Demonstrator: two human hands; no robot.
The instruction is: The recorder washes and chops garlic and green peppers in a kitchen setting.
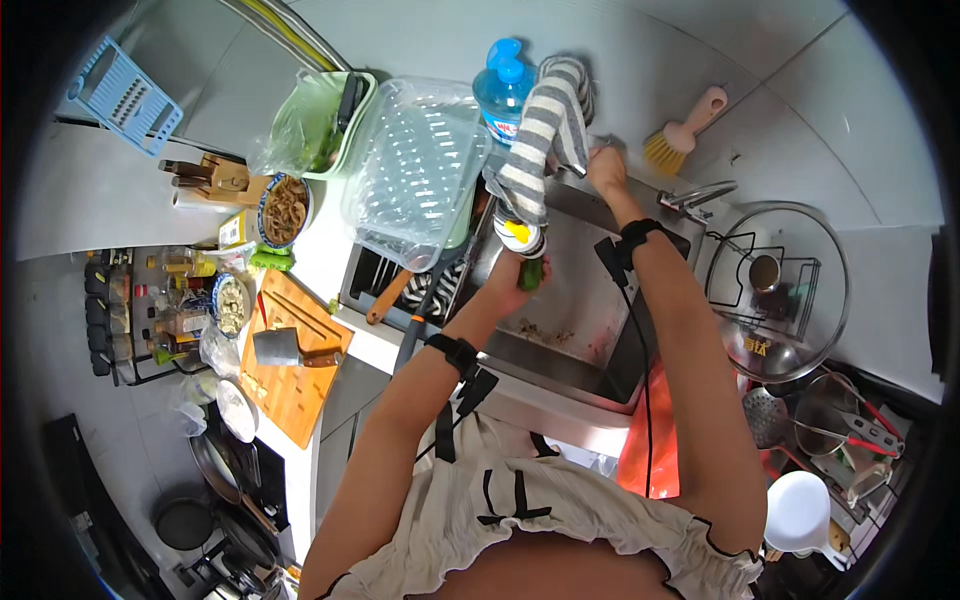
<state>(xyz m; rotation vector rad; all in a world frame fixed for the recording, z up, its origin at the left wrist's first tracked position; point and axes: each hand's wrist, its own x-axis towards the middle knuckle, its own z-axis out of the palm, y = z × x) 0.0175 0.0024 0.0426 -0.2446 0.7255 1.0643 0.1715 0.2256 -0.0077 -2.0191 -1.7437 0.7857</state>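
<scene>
My left hand [511, 283] is over the stainless steel sink [570, 247], closed around a green vegetable [531, 275], mostly hidden by the fingers. Just above it is a white and yellow faucet nozzle [519, 234]. A grey-and-white striped cloth [551, 124] drapes over the faucet and covers most of it. At the sink's back edge, my right hand [607, 169] curls around what looks like the metal faucet handle [606, 141], which is largely hidden. Small brown scraps [544, 331] lie on the sink floor.
Left of the sink stand a clear plastic basket [420, 165] and a blue detergent bottle [504, 94]. A cleaver [277, 346] rests on a wooden cutting board [289, 397]. A glass lid [780, 292] is at right; a scrub brush [684, 133] is near the back wall.
</scene>
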